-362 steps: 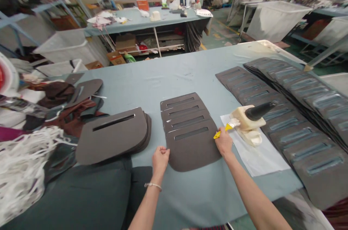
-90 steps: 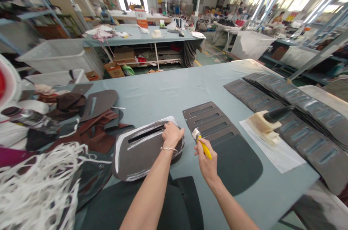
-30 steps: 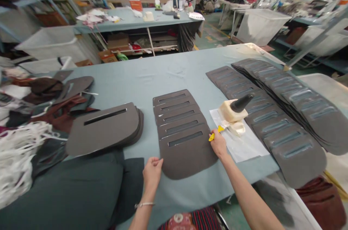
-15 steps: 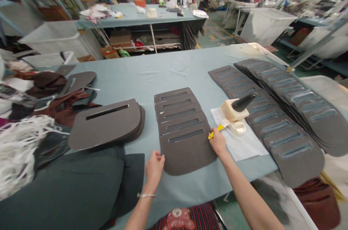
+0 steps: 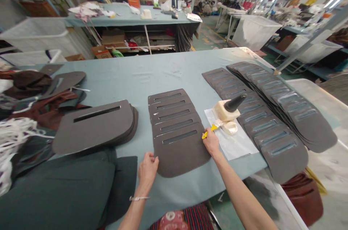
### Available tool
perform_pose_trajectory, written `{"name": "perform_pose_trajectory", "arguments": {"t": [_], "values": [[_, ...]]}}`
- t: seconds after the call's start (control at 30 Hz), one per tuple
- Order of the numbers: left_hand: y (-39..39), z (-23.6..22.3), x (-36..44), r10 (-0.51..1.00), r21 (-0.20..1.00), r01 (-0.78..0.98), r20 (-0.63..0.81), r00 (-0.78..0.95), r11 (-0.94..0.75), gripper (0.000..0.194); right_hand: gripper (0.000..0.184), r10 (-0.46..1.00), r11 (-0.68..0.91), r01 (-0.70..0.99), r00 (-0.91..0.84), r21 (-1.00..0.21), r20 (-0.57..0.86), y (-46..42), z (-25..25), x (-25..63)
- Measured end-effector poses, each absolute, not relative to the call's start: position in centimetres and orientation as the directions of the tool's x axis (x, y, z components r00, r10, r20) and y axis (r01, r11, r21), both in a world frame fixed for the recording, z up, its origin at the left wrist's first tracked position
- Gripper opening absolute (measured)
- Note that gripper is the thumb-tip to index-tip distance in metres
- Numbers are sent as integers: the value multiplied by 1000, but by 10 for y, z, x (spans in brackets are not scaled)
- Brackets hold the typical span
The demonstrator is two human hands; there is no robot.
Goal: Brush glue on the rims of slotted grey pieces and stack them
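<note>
My right hand is closed round a yellow-handled brush, whose bristles reach a cream glue pot on a white sheet. My left hand, fingers curled, pinches the left edge of the nearest brown slotted piece. That piece tops an overlapping row of like pieces in front of me. A stack of the same brown slotted pieces lies to the left.
Long overlapping rows of brown slotted pieces with glue round the slots fill the right side of the grey-blue table. Brown scraps and white straps pile at the left. Dark cloth lies near me. Benches and white bins stand behind.
Over the last second my hands hardly moved; the view shifted slightly. Three seconds ago my left hand was on the left stack and the brush was raised; both now sit at the middle row.
</note>
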State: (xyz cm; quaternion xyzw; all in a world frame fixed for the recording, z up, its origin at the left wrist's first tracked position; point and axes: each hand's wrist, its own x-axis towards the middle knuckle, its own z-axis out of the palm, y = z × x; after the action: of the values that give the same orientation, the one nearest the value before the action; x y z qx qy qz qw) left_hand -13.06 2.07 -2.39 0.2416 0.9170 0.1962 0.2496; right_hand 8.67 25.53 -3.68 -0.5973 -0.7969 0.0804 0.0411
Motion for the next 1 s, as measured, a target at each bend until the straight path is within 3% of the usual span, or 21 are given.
{"name": "perform_pose_trajectory", "arguments": {"t": [0.83, 1.0], "values": [[17, -32, -132, 570, 534, 350, -327, -754, 770, 14, 21, 954, 290, 949, -296, -120, -37, 246, -32, 90], [18, -21, -125, 616, 527, 429, -250, -747, 734, 16, 19, 933, 355, 933, -349, -61, 92, 244, -25, 88]]}}
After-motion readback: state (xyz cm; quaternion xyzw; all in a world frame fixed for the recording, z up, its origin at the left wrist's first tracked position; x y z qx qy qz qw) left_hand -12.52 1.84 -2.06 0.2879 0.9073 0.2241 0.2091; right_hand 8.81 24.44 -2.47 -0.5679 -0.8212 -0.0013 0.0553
